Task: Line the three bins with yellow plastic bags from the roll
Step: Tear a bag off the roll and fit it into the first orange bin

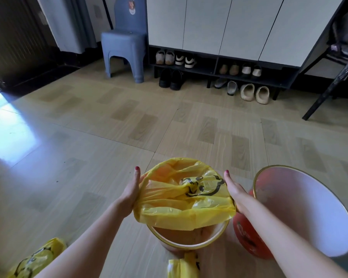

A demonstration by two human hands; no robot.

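- Nearest to us, at the bottom edge, lies the roll of yellow bags, just in front of the middle bin, which stands on the wooden floor between our forearms.
- We hold a yellow plastic bag spread across that bin's mouth: its far edge already wraps the far rim, while its near edge hangs loose above the near rim, which is bare.
- Our left hand grips the bag's left side, thumb straight along the film and the other fingers tucked under it, so we cannot tell how they lie.
- Our right hand holds the right side in much the same way, thumb straight and the remaining fingers hidden behind bag and bin.
- What matters now, as we judge it: the loose near edge runs left to right between the two hands, above and slightly beyond the near rim, and both hands are about equally close to it. The next move would draw that edge toward us and down over the rim.
- Just right of this bin, touching or nearly so, a red bin with a white inside leans unlined.
- At the lower left, another yellow bag shows, and whether it lines the third bin we cannot tell.
- Farther off stand a blue plastic stool and a shoe rack under white cabinets.
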